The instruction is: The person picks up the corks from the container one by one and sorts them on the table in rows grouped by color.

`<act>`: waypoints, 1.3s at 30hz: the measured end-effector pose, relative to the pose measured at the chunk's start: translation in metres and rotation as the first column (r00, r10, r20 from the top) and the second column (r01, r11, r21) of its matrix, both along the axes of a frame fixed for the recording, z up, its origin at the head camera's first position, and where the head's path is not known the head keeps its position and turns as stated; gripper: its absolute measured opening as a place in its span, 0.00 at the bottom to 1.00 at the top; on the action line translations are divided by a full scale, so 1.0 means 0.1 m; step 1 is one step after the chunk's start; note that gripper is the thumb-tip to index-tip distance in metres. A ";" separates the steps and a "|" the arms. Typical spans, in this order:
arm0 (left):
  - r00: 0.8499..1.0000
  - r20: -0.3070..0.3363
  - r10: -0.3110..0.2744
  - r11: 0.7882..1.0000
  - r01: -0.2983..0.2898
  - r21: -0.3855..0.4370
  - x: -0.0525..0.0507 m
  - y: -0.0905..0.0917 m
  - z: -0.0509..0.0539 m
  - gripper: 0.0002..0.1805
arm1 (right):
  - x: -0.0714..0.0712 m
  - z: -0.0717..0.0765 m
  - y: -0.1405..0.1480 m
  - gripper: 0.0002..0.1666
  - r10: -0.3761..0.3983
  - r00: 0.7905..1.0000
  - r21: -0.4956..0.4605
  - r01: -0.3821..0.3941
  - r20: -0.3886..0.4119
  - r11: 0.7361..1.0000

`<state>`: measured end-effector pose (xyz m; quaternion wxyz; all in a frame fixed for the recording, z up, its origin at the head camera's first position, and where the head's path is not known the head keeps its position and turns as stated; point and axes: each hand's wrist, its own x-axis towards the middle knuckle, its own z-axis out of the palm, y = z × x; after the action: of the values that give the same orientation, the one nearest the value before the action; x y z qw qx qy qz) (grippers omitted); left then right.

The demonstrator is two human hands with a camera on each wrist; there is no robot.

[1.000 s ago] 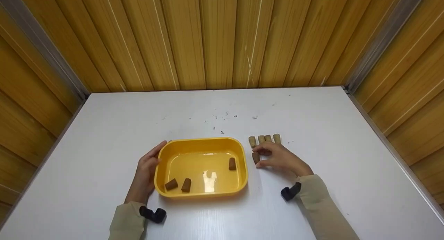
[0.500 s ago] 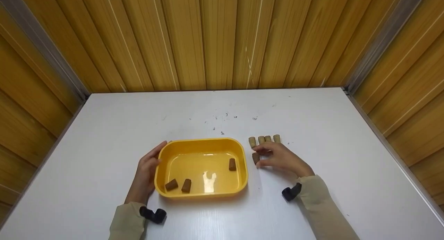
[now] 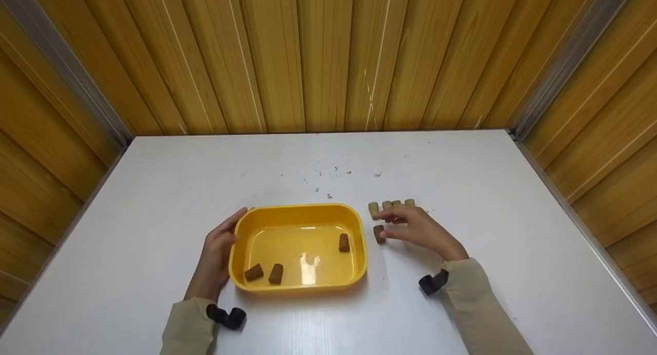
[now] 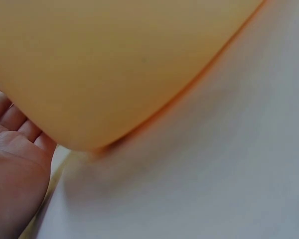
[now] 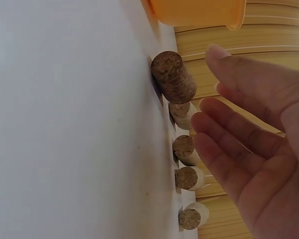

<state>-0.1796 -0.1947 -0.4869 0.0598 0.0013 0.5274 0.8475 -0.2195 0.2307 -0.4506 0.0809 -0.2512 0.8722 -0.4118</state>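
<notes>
A yellow tray [image 3: 297, 288] stands on the white table, with three brown corks inside, one of them [image 3: 344, 242] near its right wall. My left hand [image 3: 214, 252] holds the tray's left side, thumb at the rim; the left wrist view shows the palm [image 4: 17, 164] against the tray wall [image 4: 114, 74]. Right of the tray a dark brown cork [image 3: 379, 234] lies on the table. Over and beside it is my right hand [image 3: 418, 232], fingers relaxed and apart; in the right wrist view the hand [image 5: 259, 134] grips nothing and the dark cork [image 5: 173, 77] is beside it.
Several light corks lie in a row behind my right hand, the leftmost [image 3: 373, 210] a little apart from the others. Dark specks mark the table [image 3: 205, 165] behind the tray. Wood-patterned panels [image 3: 323, 62] enclose the table at the back and sides.
My right thumb and fingers have come off the dark cork, and the hand has shifted slightly right. The cork stays where it was. The left hand and the tray have not visibly moved.
</notes>
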 end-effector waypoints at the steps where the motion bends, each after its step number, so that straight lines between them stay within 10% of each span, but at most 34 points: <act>1: 1.000 -0.001 -0.001 1.000 0.001 -0.003 0.00 0.00 0.00 0.33 | 0.00 0.01 -0.01 0.23 0.008 1.000 0.000 -0.008 -0.010 1.000; 24: 1.000 -0.008 -0.012 1.000 0.012 -0.013 0.00 0.00 0.01 0.34 | 0.04 0.55 -0.40 0.22 0.182 0.977 0.145 -0.165 -0.112 0.976; 39: 1.000 0.000 -0.003 1.000 0.003 -0.004 0.00 0.01 0.03 0.34 | 0.03 0.75 -0.86 0.23 0.348 0.936 0.476 -0.286 -0.044 0.832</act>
<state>-0.1797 -0.1936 -0.4842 0.0613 0.0020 0.5291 0.8464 -0.2166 0.1451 -0.3756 0.1490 -0.3921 0.8943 -0.1560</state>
